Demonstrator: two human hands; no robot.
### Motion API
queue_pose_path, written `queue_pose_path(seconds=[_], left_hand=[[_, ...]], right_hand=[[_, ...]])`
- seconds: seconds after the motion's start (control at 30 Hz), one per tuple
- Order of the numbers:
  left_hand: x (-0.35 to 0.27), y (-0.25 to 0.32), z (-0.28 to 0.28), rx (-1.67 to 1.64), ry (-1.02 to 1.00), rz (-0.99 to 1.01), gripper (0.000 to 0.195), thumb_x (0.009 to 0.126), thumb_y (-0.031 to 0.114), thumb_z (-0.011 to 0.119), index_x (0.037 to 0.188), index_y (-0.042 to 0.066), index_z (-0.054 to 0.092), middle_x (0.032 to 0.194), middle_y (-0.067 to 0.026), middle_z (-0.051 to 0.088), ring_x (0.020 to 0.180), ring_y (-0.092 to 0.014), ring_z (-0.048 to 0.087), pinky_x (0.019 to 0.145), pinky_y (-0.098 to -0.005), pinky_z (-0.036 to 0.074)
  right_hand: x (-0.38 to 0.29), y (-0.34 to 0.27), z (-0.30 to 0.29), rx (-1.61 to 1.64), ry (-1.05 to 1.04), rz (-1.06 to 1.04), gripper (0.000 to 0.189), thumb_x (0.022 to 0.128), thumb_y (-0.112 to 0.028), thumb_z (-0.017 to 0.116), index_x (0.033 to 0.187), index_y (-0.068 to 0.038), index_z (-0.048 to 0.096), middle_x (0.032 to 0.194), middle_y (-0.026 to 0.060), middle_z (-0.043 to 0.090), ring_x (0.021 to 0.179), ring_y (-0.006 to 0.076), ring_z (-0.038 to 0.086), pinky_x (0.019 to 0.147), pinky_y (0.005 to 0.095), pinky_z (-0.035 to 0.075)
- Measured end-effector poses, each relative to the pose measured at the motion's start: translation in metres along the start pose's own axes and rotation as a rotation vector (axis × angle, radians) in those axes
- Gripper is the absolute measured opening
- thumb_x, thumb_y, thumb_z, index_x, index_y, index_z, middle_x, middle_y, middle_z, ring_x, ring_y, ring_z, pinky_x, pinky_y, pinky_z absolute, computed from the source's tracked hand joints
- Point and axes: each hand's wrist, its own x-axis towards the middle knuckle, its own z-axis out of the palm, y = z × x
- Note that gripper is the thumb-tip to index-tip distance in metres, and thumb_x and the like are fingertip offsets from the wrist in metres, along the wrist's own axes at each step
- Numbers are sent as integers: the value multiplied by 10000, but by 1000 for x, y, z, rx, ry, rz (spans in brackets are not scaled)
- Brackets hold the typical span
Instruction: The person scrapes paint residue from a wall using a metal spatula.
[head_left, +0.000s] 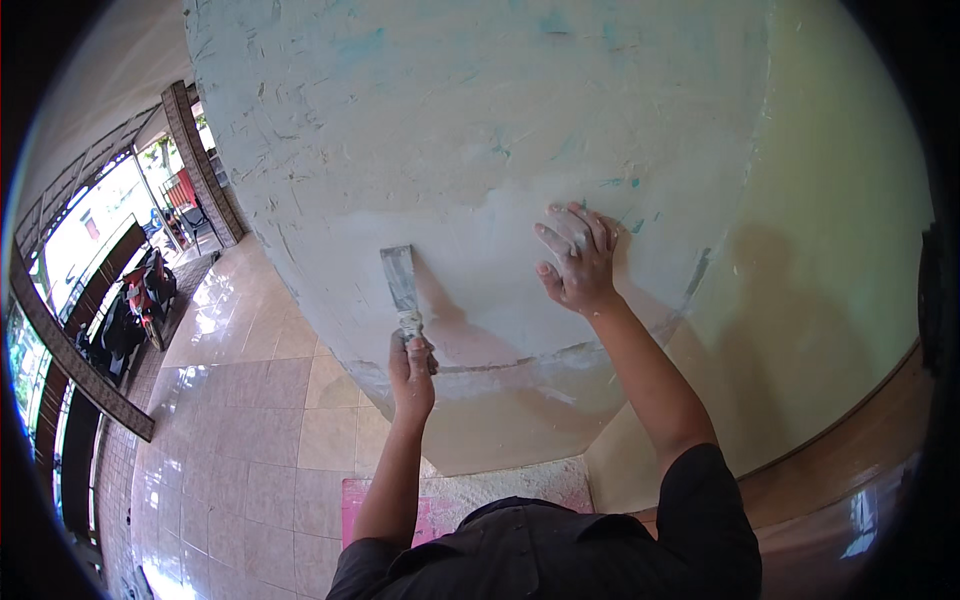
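A wall with patchy whitish filler (450, 150) and small turquoise spots fills the view before me. My left hand (413, 375) is closed around the handle of a putty knife (399, 274), whose broad metal blade points up and lies close to the wall; whether it touches cannot be told. White wrapping shows where blade and handle meet. To the right, my right hand (581, 259) is spread against the smooth pale patch, dusted with white on the fingers, holding no visible tool. Below both hands, a rough grey-brown line (517, 363) curves across the wall.
A yellowish wall (817, 225) adjoins at the right, above a brown base (832, 442). A pink sheet (382, 510) with whitish debris lies at the wall's foot. Tiled floor (262, 390) stretches left towards a patterned pillar (196, 161) and parked motorcycles (142, 300).
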Motion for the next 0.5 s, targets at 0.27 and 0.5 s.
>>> queue_pose_path(seconds=[0.27,0.5], left_hand=[[-6,-32,-3,10,-85,-204,412,985,436,471,1056,30,494,771,-32,547,581,-85,542,446,-201,393],[3,-27,-10,117,-41,-265,436,975,447,487,967,13,531,707,-59,591,555,-115,596,465,-231,426]], right_hand=[[-3,0,17,-134,50,-26,386,927,-494,420,1226,-302,572,1338,33,492,1299,269,383,1102,539,167],[-4,-2,21,-106,37,-17,369,893,-449,492,1220,-300,576,1364,29,477,1330,270,361,1115,564,157]])
